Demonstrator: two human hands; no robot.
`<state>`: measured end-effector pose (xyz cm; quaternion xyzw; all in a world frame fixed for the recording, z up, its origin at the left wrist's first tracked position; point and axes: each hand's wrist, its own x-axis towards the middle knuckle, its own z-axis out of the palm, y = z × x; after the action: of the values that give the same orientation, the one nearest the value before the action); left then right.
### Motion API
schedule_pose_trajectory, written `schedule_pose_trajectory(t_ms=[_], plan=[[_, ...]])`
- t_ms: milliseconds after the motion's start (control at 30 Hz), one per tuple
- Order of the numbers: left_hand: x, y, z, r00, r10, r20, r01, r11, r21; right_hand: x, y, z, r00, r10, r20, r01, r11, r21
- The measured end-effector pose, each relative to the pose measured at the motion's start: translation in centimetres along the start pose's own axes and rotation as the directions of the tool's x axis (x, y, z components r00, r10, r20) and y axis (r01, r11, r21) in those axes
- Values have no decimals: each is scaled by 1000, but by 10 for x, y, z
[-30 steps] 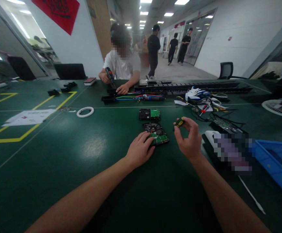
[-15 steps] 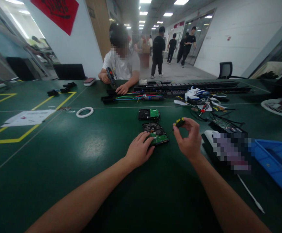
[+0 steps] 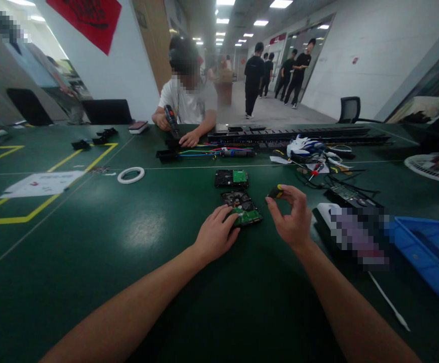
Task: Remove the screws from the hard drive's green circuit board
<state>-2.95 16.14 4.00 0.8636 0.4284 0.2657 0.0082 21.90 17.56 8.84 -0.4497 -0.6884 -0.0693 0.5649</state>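
Observation:
My left hand point(image 3: 217, 233) grips the left side of a hard drive point(image 3: 238, 199) lying on the green table, its fingertips over the green circuit board and covering part of it. In my right hand point(image 3: 294, 217), thumb and fingers pinch a small screwdriver point(image 3: 275, 192) with a black and yellow handle. Its thin shaft slants down toward the drive's right edge; whether the tip touches is too fine to tell. Just beyond lies a second hard drive point(image 3: 232, 178) with a green board, apart from both hands.
Right of my hand lie a pixelated white-edged object point(image 3: 327, 212), a blue tray point(image 3: 412, 224) and a circuit board point(image 3: 350, 194). Gloves point(image 3: 304, 146) and cables sit farther back. A white ring point(image 3: 131, 175) is at left. Across the table, a person point(image 3: 189, 101) holds a power drill point(image 3: 171, 118).
The screwdriver has tilted and turned slightly in my right hand, which shifts a little left. My left hand stays on the hard drive. People walking in the background have moved.

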Motion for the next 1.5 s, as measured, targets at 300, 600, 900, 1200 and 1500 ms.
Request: schedule_pose_trajectory(t_ms=[300, 600, 900, 1200, 1500], plan=[[0, 1, -1, 1000, 2, -10, -2, 1000, -1, -1, 2, 2, 996, 25, 88, -36, 992, 122], [0, 0, -1, 1000, 5, -3, -5, 1000, -7, 0, 5, 3, 999, 33, 32, -35, 997, 65], [0, 0, 0, 1000, -5, 7, 5, 1000, -11, -1, 4, 1, 998, 52, 40, -55, 995, 77], [-1, -1, 0, 1000, 4, -1, -4, 1000, -3, 0, 3, 0, 1000, -18, 22, 19, 999, -44], [0, 0, -1, 1000, -7, 7, 7, 1000, 3, -1, 1, 0, 999, 18, 31, -17, 1000, -11]])
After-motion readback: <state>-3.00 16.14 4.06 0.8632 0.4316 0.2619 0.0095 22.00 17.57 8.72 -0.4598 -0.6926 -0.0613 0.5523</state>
